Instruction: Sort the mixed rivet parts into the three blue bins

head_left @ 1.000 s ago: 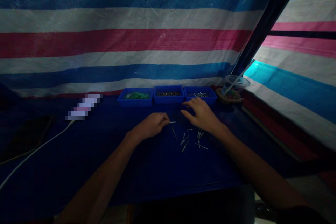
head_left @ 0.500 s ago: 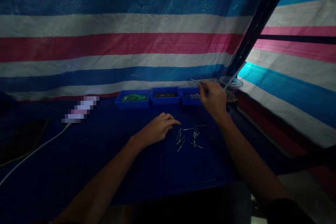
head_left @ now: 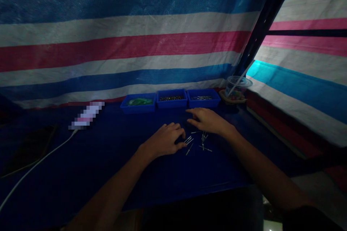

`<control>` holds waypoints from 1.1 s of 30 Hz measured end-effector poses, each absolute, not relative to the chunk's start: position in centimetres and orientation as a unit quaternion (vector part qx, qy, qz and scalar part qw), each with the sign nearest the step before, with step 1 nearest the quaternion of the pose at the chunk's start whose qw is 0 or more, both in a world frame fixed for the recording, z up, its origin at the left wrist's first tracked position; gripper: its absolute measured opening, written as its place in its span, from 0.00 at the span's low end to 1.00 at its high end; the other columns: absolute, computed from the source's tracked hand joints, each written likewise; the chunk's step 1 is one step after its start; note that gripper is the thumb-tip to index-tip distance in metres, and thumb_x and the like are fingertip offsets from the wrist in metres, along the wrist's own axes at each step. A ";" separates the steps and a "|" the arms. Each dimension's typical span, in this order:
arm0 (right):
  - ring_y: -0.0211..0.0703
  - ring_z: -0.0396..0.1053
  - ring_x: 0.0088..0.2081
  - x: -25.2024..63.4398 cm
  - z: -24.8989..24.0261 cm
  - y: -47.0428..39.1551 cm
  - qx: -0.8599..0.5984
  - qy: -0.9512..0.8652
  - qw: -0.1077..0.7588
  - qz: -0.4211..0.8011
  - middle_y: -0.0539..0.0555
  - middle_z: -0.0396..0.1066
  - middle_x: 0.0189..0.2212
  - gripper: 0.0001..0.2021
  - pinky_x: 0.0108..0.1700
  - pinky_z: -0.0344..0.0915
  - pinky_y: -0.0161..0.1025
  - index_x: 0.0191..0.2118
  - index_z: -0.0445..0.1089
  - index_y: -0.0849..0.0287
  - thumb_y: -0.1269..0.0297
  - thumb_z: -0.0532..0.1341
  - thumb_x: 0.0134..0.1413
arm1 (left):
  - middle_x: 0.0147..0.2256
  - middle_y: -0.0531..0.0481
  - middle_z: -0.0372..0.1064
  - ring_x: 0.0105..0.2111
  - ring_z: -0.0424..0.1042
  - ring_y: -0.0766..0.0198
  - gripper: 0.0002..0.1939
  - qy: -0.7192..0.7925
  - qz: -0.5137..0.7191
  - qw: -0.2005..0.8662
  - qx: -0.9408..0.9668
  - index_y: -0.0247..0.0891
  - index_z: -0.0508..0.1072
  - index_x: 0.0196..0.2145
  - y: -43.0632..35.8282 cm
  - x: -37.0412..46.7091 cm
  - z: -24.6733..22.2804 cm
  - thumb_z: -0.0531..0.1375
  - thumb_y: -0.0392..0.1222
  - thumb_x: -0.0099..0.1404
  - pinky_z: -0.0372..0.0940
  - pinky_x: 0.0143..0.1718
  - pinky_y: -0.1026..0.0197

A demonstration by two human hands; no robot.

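Loose on the blue tabletop lie several thin silvery metal pins (head_left: 203, 140), some crossing each other; their exact kind is too small to make out. My left hand (head_left: 169, 139) rests at the left side of these pins, thumb and forefinger apart around the ends of a few; nothing shows gripped. Just behind the pins, palm down, is my right hand (head_left: 206, 120), its forefinger stretched out and thumb apart, with nothing visible in it. It partly covers the far pins. Beyond it, a blue tray (head_left: 216, 103) holds more such pins.
Left of that tray stand a blue tray (head_left: 171, 104) of small brassy pieces and another blue tray (head_left: 138, 109) with green plastic. A lidded clear cup (head_left: 238, 86) with a straw is at the back right. A white cable (head_left: 46, 155) crosses the left side.
My right hand has come down from near the right tray to the loose pins, and the thin pin it held no longer shows. My left hand has moved closer, thumb and forefinger spreading around pins.
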State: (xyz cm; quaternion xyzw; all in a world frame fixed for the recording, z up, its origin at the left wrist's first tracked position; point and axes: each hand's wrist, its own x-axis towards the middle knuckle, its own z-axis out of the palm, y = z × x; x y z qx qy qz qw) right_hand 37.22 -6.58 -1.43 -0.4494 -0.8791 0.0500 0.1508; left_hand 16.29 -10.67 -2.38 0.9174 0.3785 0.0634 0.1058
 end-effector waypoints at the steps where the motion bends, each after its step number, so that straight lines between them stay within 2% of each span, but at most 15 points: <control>1: 0.45 0.70 0.38 37.2 -1.5 -6.6 -0.447 -0.881 0.150 0.051 0.57 0.74 0.38 0.21 0.39 0.64 0.42 0.56 0.65 0.58 0.57 0.55 0.58 | 0.39 0.47 0.67 0.40 0.65 0.58 0.09 0.384 0.061 0.106 0.915 0.38 0.70 0.37 -10.8 16.3 -2.4 0.54 0.45 0.65 0.60 0.43 0.55; 4: 0.45 0.70 0.38 37.3 -1.6 -6.6 -0.442 -0.883 0.148 0.061 0.56 0.73 0.38 0.20 0.40 0.64 0.42 0.54 0.66 0.58 0.58 0.56 0.58 | 0.37 0.45 0.67 0.38 0.66 0.59 0.09 0.411 0.055 0.096 0.905 0.36 0.69 0.33 -10.8 16.4 -2.6 0.50 0.38 0.66 0.61 0.44 0.53; 11: 0.44 0.69 0.39 36.5 -1.9 -7.0 -0.378 -0.911 0.121 0.115 0.54 0.71 0.37 0.16 0.39 0.62 0.40 0.48 0.68 0.55 0.58 0.59 0.55 | 0.38 0.40 0.68 0.40 0.66 0.54 0.10 0.449 0.070 0.051 0.889 0.34 0.69 0.34 -9.9 15.8 -3.1 0.48 0.37 0.66 0.62 0.42 0.51; 16: 0.40 0.67 0.33 34.6 -2.7 -8.0 -0.367 -0.924 0.076 0.079 0.54 0.67 0.35 0.03 0.33 0.60 0.37 0.36 0.67 0.58 0.66 0.58 0.55 | 0.38 0.40 0.68 0.40 0.66 0.53 0.10 0.462 0.057 0.039 0.884 0.33 0.68 0.36 -9.6 15.6 -3.6 0.48 0.35 0.66 0.62 0.41 0.51; 19: 0.40 0.66 0.33 34.2 -2.4 -8.2 -0.370 -0.924 0.073 0.056 0.55 0.67 0.34 0.03 0.33 0.59 0.37 0.33 0.65 0.58 0.70 0.55 0.56 | 0.38 0.42 0.68 0.40 0.67 0.54 0.11 0.463 0.082 0.049 0.881 0.34 0.68 0.36 -9.4 15.7 -3.7 0.47 0.37 0.67 0.61 0.40 0.52; 22: 0.41 0.65 0.35 35.6 -0.9 -7.7 -0.378 -0.915 0.141 0.007 0.55 0.67 0.34 0.05 0.37 0.60 0.38 0.34 0.65 0.59 0.68 0.53 0.59 | 0.36 0.46 0.69 0.38 0.67 0.58 0.10 0.468 0.172 0.067 0.864 0.36 0.67 0.37 -9.4 16.1 -3.3 0.47 0.40 0.69 0.60 0.39 0.54; 25: 0.44 0.65 0.36 38.1 0.9 -5.9 -0.430 -0.842 0.318 -0.077 0.56 0.68 0.33 0.07 0.40 0.61 0.41 0.37 0.65 0.59 0.64 0.51 0.60 | 0.33 0.49 0.68 0.36 0.67 0.61 0.10 0.451 0.261 0.087 0.849 0.36 0.66 0.43 -9.8 16.5 -2.4 0.51 0.43 0.68 0.59 0.40 0.56; 27: 0.45 0.66 0.37 39.7 1.4 -4.1 -0.488 -0.760 0.411 -0.124 0.56 0.69 0.34 0.08 0.41 0.61 0.42 0.39 0.65 0.59 0.64 0.51 0.60 | 0.34 0.50 0.68 0.37 0.67 0.61 0.12 0.412 0.250 0.106 0.870 0.37 0.66 0.47 -10.2 16.6 -2.0 0.54 0.43 0.67 0.58 0.40 0.56; 28: 0.46 0.66 0.37 40.3 1.3 -3.2 -0.517 -0.731 0.424 -0.134 0.57 0.69 0.34 0.08 0.41 0.61 0.42 0.41 0.65 0.59 0.64 0.52 0.59 | 0.35 0.50 0.68 0.38 0.67 0.61 0.13 0.389 0.222 0.113 0.887 0.39 0.66 0.47 -10.3 16.6 -2.0 0.55 0.43 0.66 0.57 0.41 0.56; 33: 0.50 0.68 0.39 41.5 -1.6 -1.3 -0.590 -0.748 0.288 -0.092 0.59 0.71 0.37 0.11 0.41 0.62 0.44 0.42 0.67 0.60 0.63 0.57 0.55 | 0.37 0.52 0.70 0.41 0.66 0.60 0.05 0.339 0.088 0.129 0.928 0.42 0.72 0.37 -10.3 16.3 -2.6 0.55 0.39 0.66 0.53 0.44 0.55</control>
